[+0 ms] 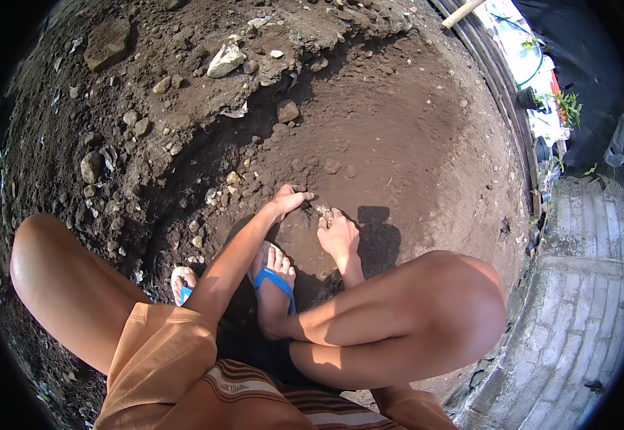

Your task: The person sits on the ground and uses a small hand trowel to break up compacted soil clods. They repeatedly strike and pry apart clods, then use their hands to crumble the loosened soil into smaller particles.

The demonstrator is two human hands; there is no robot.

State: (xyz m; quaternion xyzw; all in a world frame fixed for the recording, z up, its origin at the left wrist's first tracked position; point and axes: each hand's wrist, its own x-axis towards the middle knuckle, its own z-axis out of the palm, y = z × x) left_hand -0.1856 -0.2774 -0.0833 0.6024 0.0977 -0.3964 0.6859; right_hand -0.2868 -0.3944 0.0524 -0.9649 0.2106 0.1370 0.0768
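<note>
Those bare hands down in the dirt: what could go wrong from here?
The left hand and right hand are bare, so stones lying in the soil nearby might scrape them. The toes could get knocked, since the blue-strapped sandal leaves them uncovered. The rough bank looks crumbly, so its large pale stone might come loose.
</note>
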